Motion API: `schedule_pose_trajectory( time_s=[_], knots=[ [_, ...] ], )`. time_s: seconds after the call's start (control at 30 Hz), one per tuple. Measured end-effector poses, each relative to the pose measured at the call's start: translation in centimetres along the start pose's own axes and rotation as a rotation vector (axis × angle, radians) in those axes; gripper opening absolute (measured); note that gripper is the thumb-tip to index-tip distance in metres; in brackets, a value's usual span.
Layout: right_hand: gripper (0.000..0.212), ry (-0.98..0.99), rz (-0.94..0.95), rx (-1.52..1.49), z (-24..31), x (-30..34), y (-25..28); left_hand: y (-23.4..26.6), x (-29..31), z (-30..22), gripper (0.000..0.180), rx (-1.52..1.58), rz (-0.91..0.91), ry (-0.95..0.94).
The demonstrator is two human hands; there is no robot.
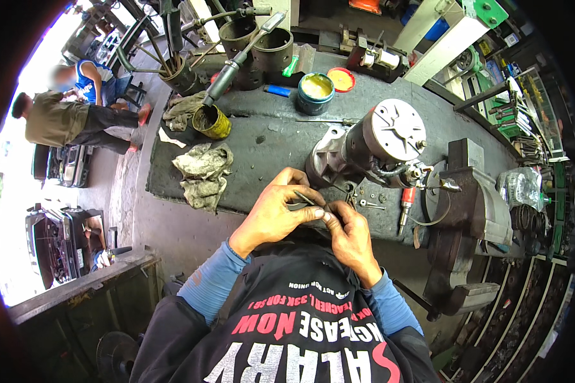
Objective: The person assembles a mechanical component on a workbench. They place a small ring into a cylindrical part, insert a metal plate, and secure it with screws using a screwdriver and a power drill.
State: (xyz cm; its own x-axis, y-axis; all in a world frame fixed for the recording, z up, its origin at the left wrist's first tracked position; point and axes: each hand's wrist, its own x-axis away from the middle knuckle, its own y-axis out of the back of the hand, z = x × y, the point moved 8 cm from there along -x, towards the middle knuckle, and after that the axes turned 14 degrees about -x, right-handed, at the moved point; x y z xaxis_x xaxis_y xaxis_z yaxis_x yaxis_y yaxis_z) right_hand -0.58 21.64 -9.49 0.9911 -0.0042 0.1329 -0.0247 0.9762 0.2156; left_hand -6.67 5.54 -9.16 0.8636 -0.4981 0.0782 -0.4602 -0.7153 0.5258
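My left hand (276, 209) is closed in a pinch around a thin, dark metal rod (305, 198), one end of which shows between the fingers. My right hand (351, 237) meets it with thumb and fingers pressed together; what lies between those fingertips is hidden. Both hands are at the bench's near edge. Just beyond them a starter motor (370, 142) with a round silver end plate stands tilted on the dark workbench (271, 143). Small loose metal parts (372, 198) lie right of my fingers, beside a red-handled tool (407, 205).
A big bench vise (469, 204) stands at the right. Crumpled rags (203, 173) and a yellow can (212, 122) are at the left. Farther back are an open grease tub (315, 102) and its red lid (342, 79). Two people (61, 118) are at the far left.
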Motion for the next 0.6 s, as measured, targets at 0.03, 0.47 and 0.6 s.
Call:
schedule_pose_trajectory(
  time_s=[0.03,0.47,0.6],
  knots=[
    [0.018,-0.046,-0.001,-0.043,-0.4,0.0,-0.1,0.4,-0.1,-0.2,0.031,-0.064,-0.014,-0.031],
    [0.045,-0.321,0.017,-0.452,-4.5,2.1,-1.0,-1.1,-1.4,0.0,0.018,-0.210,-0.043,-0.374],
    [0.039,-0.073,0.171,-0.504,0.6,5.4,-0.6,2.9,-1.6,11.8,0.014,-0.501,-0.376,0.150]
  ],
)
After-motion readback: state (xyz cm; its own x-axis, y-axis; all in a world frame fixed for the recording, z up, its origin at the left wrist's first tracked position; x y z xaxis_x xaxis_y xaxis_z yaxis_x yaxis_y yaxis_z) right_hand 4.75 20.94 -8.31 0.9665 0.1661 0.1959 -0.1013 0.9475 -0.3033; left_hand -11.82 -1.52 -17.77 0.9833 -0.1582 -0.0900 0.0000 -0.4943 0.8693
